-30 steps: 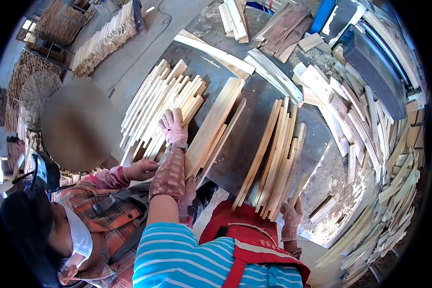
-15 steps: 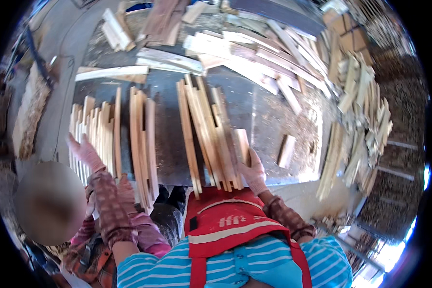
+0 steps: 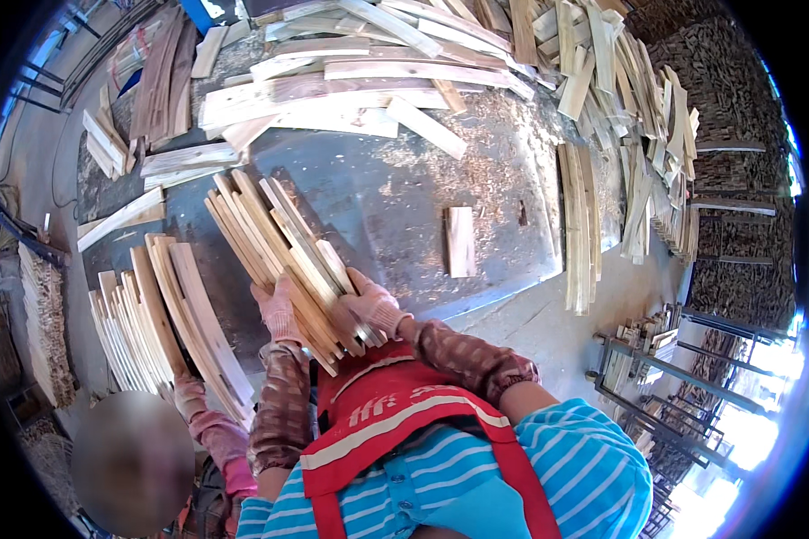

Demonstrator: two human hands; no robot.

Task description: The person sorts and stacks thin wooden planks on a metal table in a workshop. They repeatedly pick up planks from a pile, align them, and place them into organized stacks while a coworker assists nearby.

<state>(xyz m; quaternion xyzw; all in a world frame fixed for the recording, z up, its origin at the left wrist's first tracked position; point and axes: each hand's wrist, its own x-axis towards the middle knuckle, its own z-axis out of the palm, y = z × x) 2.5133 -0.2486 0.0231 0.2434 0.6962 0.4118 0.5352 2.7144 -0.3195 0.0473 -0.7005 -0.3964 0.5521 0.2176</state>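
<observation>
A bundle of long, narrow wooden strips (image 3: 274,229) lies slanted at the table's near edge, its near ends close to my red apron. On its left side my gloved left hand (image 3: 279,313) grips the outer strips, thumb up. My gloved right hand (image 3: 375,304) wraps the right side near the front, fingers partly hidden by wood. Between them, the strips lie close together with uneven ends. To the left are a group of wider strips (image 3: 198,314) and a row of shorter strips (image 3: 121,323). A co-worker's gloved hand (image 3: 189,395) touches the near ends there.
A single short board (image 3: 460,241) lies on the dark table (image 3: 368,193) to the right. Loose boards (image 3: 315,90) are heaped along the far side, with sawdust scattered nearby. Long strips (image 3: 580,225) overhang the right edge beside a large wood pile (image 3: 638,117).
My left hand has moved from the left row of strips to the bundle. My right hand has moved from a short block onto the bundle's right side. The view has swung right.
</observation>
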